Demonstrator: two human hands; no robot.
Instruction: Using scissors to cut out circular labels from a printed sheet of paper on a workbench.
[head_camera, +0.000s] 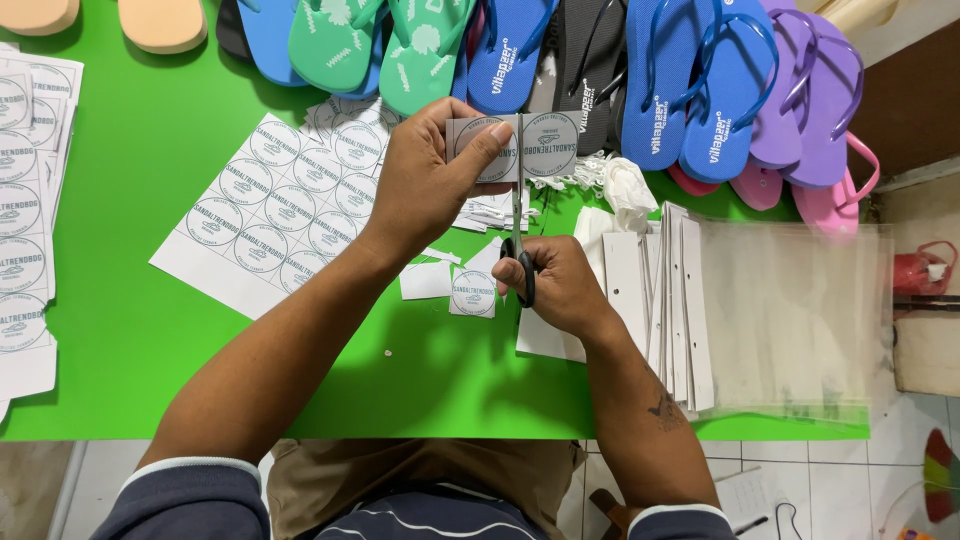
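Observation:
My left hand (425, 180) pinches a paper strip (555, 145) printed with round labels, holding it above the green table (150, 330). My right hand (560, 285) grips black-handled scissors (518, 215) whose blades point up and away, crossing the strip between two round labels. One cut square label (473, 293) lies on the table just left of my right hand, beside blank paper offcuts (426, 280).
A label sheet (270, 215) lies left of my hands, more sheets (25, 210) at the far left edge. White card strips (680, 300) and clear plastic bags (790, 310) sit at right. Flip-flops in blue (700, 80), green, purple and pink line the far edge.

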